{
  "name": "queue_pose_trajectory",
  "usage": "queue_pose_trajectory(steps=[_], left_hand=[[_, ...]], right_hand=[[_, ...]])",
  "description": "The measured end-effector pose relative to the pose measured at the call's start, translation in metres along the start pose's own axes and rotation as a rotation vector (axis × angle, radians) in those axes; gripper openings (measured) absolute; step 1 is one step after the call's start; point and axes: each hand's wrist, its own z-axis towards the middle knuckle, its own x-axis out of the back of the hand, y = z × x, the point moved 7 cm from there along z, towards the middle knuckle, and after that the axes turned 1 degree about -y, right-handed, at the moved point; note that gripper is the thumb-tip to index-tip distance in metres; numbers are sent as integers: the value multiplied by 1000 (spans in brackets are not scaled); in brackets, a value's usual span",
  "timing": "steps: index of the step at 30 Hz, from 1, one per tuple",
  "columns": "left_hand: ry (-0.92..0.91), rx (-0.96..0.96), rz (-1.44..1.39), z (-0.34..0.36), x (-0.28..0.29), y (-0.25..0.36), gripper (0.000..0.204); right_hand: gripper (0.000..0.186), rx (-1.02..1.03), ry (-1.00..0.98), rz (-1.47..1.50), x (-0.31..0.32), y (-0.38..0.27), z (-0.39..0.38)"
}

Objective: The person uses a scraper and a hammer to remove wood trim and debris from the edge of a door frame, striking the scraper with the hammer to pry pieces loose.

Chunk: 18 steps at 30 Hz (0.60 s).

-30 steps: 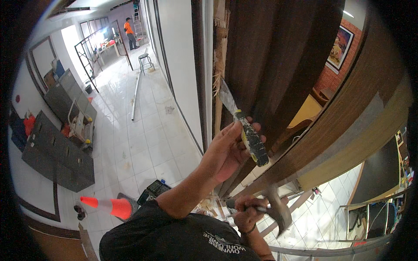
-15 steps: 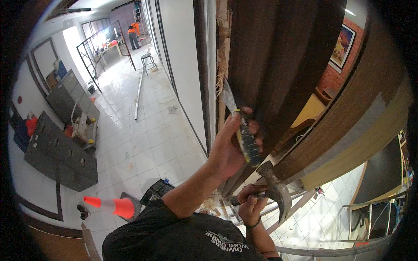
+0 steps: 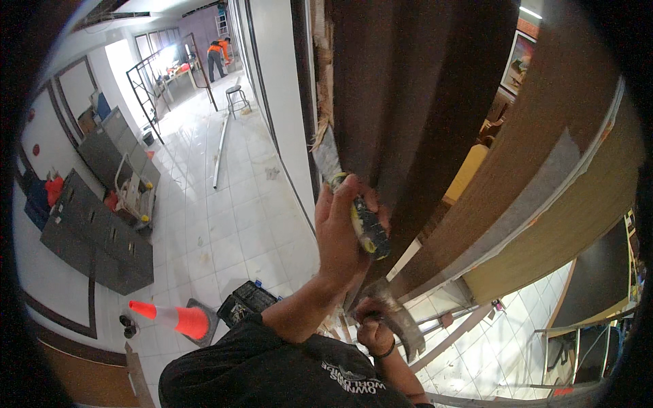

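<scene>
My left hand [image 3: 340, 221] is wrapped around the black-and-yellow handle of a chisel [image 3: 328, 154]. The chisel's blade points up, its tip against the splintered, bare wood edge [image 3: 324, 81] of a dark brown panel [image 3: 408, 102]. Lower down, my right hand [image 3: 374, 333] grips a claw hammer [image 3: 400, 318] close below its head. The hammer head sits a short way beneath the butt of the chisel handle, apart from it. Most of the hammer's handle is hidden by my hand and shirt.
An orange-and-white cone [image 3: 183, 319] and an open black toolbox [image 3: 248, 299] stand on the tiles at left. Grey cabinets [image 3: 95, 238] line the left wall. Further off are a stool [image 3: 236, 98], a long metal bar [image 3: 221, 149] and a person in orange [image 3: 218, 58].
The hammer has dropped lower, further from the chisel's butt. The chisel stays at the wood edge. My view has shifted slightly, and the distant person has changed posture.
</scene>
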Motion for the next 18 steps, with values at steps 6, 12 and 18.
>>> queue_pose_trajectory(steps=[6, 12, 18], left_hand=[[-15, -100, 63, 4, -2, 4, 13], [-5, -313, 423, 8, 4, 15, 13], [-10, -916, 376, -29, -24, 193, 14]], right_hand=[[29, -338, -307, -285, -5, 6, 6], [27, 6, -233, -303, 14, -38, 30], [21, -25, -413, -230, 4, -19, 30]])
